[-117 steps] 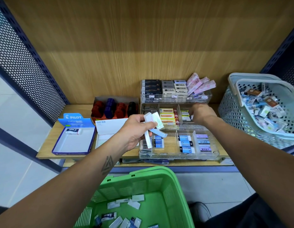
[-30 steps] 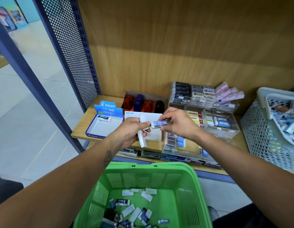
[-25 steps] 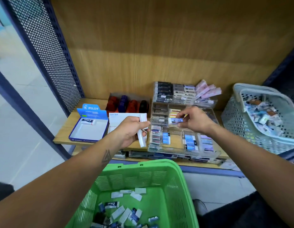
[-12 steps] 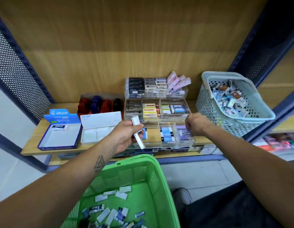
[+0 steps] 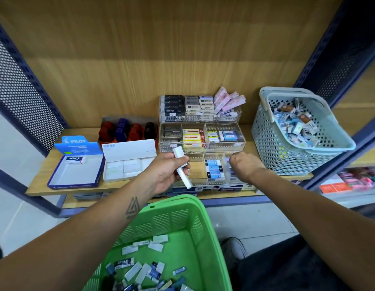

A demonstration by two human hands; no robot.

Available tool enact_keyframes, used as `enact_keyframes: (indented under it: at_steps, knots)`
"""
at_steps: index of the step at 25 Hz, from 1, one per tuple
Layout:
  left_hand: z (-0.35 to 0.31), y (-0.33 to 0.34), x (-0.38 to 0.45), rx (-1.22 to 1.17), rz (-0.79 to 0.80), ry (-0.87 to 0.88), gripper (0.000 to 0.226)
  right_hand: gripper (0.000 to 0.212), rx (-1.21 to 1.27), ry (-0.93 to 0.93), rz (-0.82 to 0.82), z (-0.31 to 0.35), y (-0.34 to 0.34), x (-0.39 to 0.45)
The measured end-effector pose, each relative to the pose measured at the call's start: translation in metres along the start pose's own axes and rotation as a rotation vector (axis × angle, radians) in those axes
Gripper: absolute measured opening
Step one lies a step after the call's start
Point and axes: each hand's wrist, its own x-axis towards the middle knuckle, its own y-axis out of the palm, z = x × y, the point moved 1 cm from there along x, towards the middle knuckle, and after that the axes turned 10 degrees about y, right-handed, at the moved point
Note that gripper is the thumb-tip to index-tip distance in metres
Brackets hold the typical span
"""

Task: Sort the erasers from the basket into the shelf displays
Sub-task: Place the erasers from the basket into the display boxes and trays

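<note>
ITEM: long white eraser (image 5: 181, 170), left hand (image 5: 164, 174) curled round its middle, near clear display (image 5: 203, 141) | RIGHT: right hand (image 5: 244, 165) curled at front tray, contents hidden | HANDLING: judged light, stiff, slightly grippy; hold mid-length | STOCK: green basket (image 5: 200, 225) holds more.

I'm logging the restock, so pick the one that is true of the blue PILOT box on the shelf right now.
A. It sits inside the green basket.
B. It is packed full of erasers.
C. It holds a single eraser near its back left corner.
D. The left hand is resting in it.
C: the blue PILOT box shows one eraser near its back left corner and bare floor elsewhere.
</note>
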Motion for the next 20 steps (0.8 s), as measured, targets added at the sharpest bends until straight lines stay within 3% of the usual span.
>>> enact_keyframes:
  at_steps: [3,5,7,8,10,12,17,20]
  knots:
    - [-0.003,-0.004,-0.001,-0.047,0.0,0.002,0.015,0.027,0.046,-0.004,-0.017,0.008,-0.017,-0.001]
    - [-0.007,-0.007,-0.002,-0.074,0.007,0.018,0.011,0.016,0.462,0.0,-0.012,0.022,-0.041,0.0]
    - [-0.01,-0.009,-0.003,-0.113,-0.009,0.054,0.007,0.023,1.157,-0.074,0.331,0.048,-0.068,-0.011]
    - [-0.011,-0.01,-0.004,-0.13,-0.028,0.072,0.006,0.03,1.342,-0.152,0.516,0.062,-0.077,-0.018]
    - [-0.013,-0.015,-0.005,-0.156,-0.069,0.1,0.006,0.028,1.395,-0.283,0.652,0.084,-0.086,-0.031]
    - [-0.013,-0.022,-0.005,-0.169,-0.092,0.115,0.006,0.031,1.327,-0.311,0.543,0.093,-0.082,-0.029]
    - [-0.011,-0.037,-0.003,-0.078,-0.198,0.082,0.01,0.021,1.042,-0.217,0.074,0.093,-0.075,-0.009]
    - [-0.011,-0.039,-0.007,-0.116,-0.179,0.007,0.008,0.015,0.871,-0.324,-0.25,0.101,-0.076,-0.009]
